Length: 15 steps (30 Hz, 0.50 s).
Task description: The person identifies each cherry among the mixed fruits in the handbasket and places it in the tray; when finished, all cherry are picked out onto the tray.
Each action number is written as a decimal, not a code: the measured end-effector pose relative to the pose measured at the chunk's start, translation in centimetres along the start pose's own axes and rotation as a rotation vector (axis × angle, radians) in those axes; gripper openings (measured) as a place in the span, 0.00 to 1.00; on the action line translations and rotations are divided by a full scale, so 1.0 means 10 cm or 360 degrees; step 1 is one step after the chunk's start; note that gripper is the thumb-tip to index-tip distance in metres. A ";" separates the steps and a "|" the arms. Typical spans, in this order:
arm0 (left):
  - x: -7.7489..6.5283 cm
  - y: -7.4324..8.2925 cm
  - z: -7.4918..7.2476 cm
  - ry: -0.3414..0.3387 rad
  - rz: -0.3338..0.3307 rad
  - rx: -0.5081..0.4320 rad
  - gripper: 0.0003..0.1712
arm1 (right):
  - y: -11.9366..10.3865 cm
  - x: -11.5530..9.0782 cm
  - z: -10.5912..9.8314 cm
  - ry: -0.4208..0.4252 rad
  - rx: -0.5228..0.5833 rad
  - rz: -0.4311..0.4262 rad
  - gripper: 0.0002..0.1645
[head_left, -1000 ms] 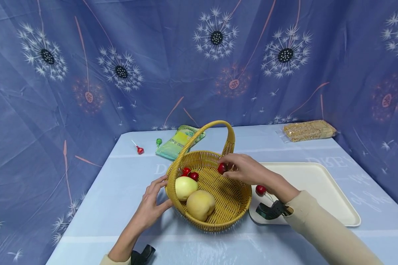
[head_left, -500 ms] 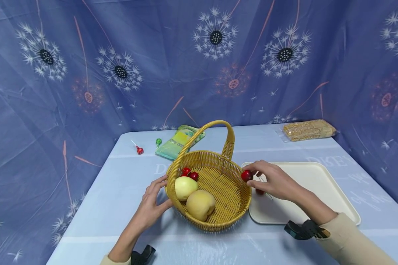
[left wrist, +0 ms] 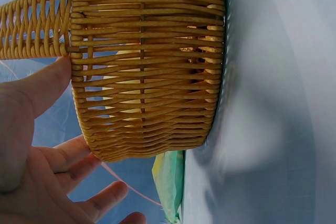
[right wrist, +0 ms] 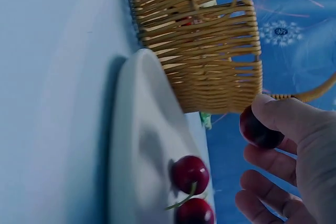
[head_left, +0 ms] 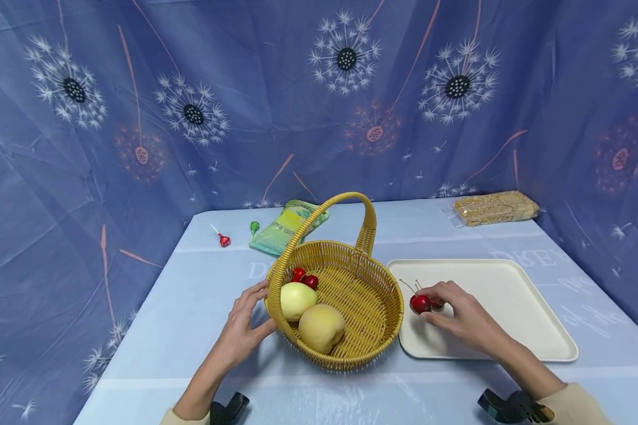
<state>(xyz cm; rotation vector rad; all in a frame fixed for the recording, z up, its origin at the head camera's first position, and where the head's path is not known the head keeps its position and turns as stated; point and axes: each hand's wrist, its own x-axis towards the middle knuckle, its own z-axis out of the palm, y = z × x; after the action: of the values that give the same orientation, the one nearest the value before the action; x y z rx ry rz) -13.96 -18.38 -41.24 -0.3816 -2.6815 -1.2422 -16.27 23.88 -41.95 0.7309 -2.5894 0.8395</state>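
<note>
A wicker basket [head_left: 367,283] with a tall handle stands mid-table, holding a pale green apple [head_left: 296,302], a yellow peach-like fruit [head_left: 321,329] and several red cherries [head_left: 309,282]. Against its left side, thumb and fingertips of my left hand [head_left: 241,324] touch the wall and rim beside the handle's foot; the outer fingers are loose in the left wrist view. Over the cream tray [head_left: 510,307], my right hand [head_left: 462,316] pinches a dark cherry [right wrist: 260,128] between thumb and index finger. Two more cherries, one a stemmed cherry [right wrist: 190,174], lie on the tray below.
Behind the basket lies a green packet [head_left: 282,230], with a green lollipop [head_left: 254,226] beside it and a red lollipop [head_left: 224,241] farther left. A clear-wrapped golden snack block [head_left: 494,208] lies back right. A blue patterned curtain [head_left: 276,106] borders the table.
My right hand has come out of the basket with a cherry, passing over its right rim and moving right and down over the tray. The left hand stays at the basket's side.
</note>
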 end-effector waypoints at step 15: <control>0.00 0.01 0.00 0.0000 -0.0013 0.0004 0.31 | 0.25 -0.35 0.00 0.0055 -0.0169 0.0269 0.24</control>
<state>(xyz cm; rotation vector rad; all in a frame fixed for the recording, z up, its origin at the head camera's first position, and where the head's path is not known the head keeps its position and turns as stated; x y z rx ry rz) -13.93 -18.32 -41.15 -0.3708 -2.6874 -1.2406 -14.80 26.95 -44.62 0.4692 -2.6689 0.7480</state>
